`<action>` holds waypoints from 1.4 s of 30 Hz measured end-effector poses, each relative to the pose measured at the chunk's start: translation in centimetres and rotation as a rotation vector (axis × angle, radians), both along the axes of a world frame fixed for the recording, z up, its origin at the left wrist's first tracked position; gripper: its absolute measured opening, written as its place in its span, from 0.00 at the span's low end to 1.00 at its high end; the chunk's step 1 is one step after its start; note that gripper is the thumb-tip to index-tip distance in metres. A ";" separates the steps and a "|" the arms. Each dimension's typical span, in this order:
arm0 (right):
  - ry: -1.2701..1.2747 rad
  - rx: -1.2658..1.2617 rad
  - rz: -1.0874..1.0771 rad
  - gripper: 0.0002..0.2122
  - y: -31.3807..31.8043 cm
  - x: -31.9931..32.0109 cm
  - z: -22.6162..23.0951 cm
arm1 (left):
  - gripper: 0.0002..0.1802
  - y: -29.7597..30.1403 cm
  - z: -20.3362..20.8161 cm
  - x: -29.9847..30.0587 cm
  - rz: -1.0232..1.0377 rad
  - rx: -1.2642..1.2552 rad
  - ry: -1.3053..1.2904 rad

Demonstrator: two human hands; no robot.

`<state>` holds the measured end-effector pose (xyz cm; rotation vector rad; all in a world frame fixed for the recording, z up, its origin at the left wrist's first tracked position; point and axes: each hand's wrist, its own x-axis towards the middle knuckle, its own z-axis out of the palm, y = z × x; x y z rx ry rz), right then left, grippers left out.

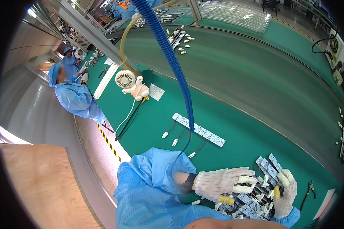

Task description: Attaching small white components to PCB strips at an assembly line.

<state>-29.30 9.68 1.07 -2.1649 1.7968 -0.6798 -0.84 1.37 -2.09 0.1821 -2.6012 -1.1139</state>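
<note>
My left hand (225, 182), in a striped white glove with a yellow thumb cover, reaches over a pile of narrow white LED circuit boards (248, 202) with short wires and white connectors. Its fingers are stretched out and touch the top of the pile. My right hand (286, 196), gloved the same way, curls around boards at the pile's right edge, its yellow-covered thumb apart from the bent fingers. Farther off, a single long circuit board strip (208, 135) lies on the green mat, three wired connectors trailing toward me.
A blue coiled hose (172, 61) hangs down over the single strip. Cutting pliers (308, 194) lie right of my right hand. Beyond the mat runs a dark green conveyor belt (233, 57) carrying board bundles. A small white fan (126, 79) stands left; a co-worker (74, 95) works farther left.
</note>
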 end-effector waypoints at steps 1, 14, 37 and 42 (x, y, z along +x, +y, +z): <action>0.003 0.000 0.002 0.16 0.0 0.0 0.0 | 0.33 0.1 -0.1 0.0 0.004 0.008 -0.001; -0.007 -0.021 0.012 0.18 -0.3 0.6 0.4 | 0.33 0.1 0.0 0.2 0.002 0.026 -0.008; 0.009 -0.143 0.007 0.21 0.3 0.5 -0.8 | 0.36 0.4 0.1 0.2 0.011 -0.047 0.025; -0.016 -0.112 -0.011 0.21 0.2 0.5 -0.7 | 0.35 0.3 -0.5 0.2 0.019 -0.014 0.051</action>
